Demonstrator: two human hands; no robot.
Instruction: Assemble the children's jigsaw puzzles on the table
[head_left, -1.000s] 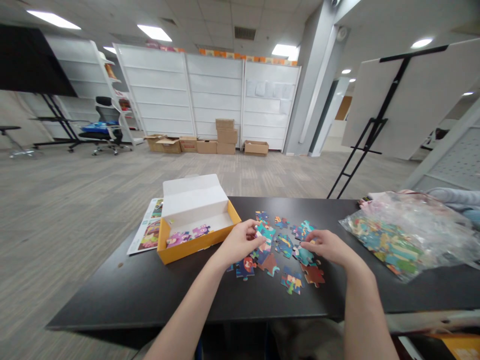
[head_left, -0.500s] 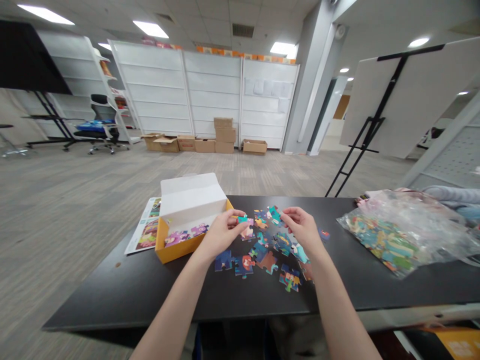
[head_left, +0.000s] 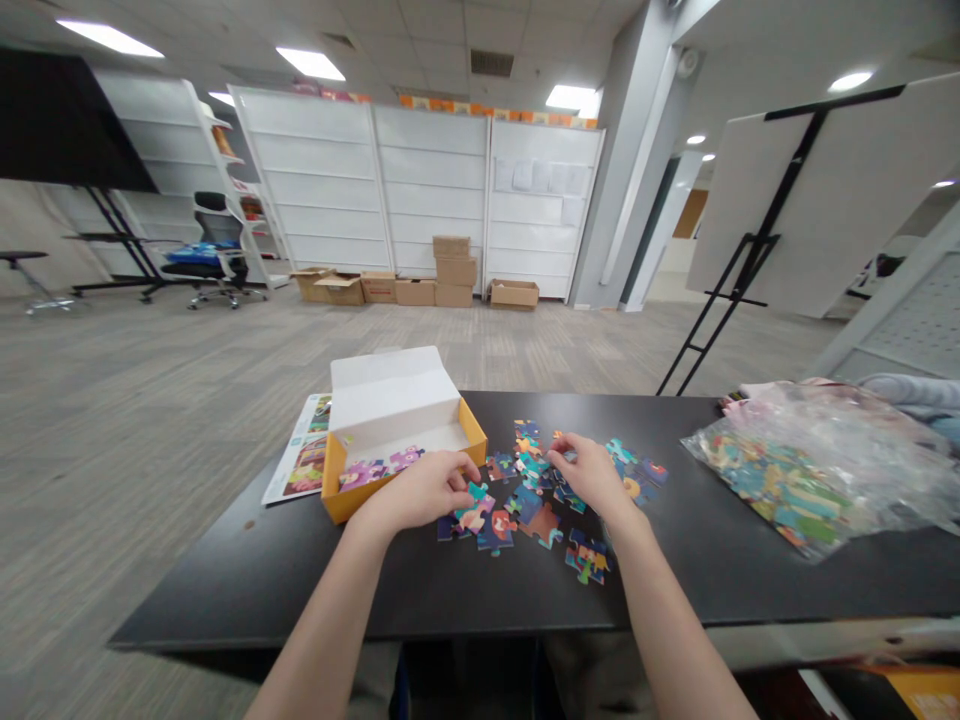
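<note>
Left hand (head_left: 420,490) is coming down, pinching a puzzle piece (head_left: 474,497) mid-tabletop (head_left: 300,580); right hand (head_left: 592,475) is resting curled on loose pieces (head_left: 589,560), grasp unclear.

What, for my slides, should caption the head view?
Person's left hand and right hand on puzzle pieces beside an open yellow box.

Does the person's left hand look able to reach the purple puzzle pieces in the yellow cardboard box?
Probably yes: the left hand lies beside the yellow cardboard box, which stands open, leaving the purple puzzle pieces uncovered.
</note>
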